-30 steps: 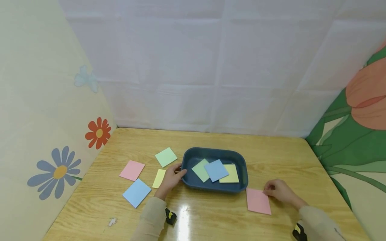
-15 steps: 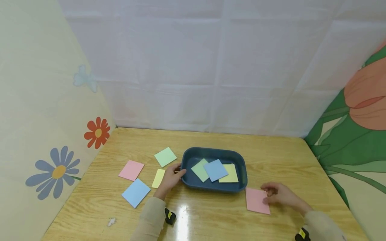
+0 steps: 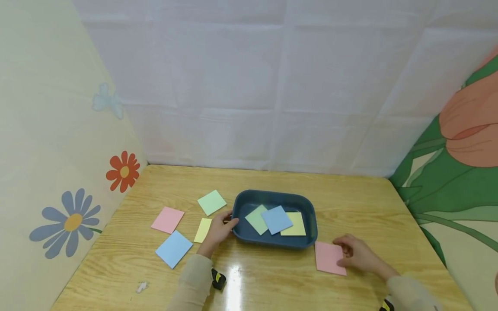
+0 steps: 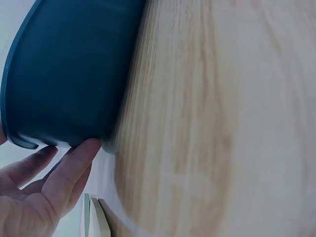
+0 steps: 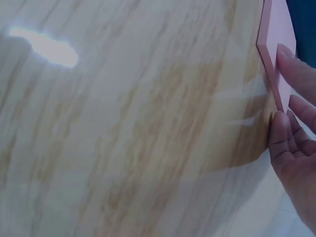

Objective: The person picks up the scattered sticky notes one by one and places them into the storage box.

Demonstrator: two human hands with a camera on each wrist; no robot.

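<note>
A dark blue tray (image 3: 256, 243) stands on the wooden table, holding a green (image 3: 255, 219), a blue (image 3: 277, 220) and a yellow (image 3: 297, 224) square sticky note pad. At the tray's left end, my left hand (image 3: 218, 230) pinches the wall, thumb at the rim and fingers against the outside (image 4: 74, 168). Right of the tray's front corner lies a pink sticky note pad (image 3: 327, 258). My right hand (image 3: 359, 255) pinches its right side; in the right wrist view the thumb (image 5: 294, 69) is on the top face and the fingers are at the edge.
Left of the tray lie green (image 3: 212, 202), pink (image 3: 167, 220), blue (image 3: 174, 249) and yellow (image 3: 202, 230) pads, the yellow one partly hidden by my left hand. A small white mark (image 3: 142, 287) shows near the table's front left. Cloth walls border the back and sides.
My right hand has spread its thumb down onto the pink pad and moved its other fingers along the right edge. The left hand keeps its hold on the tray. The head view has shifted slightly.
</note>
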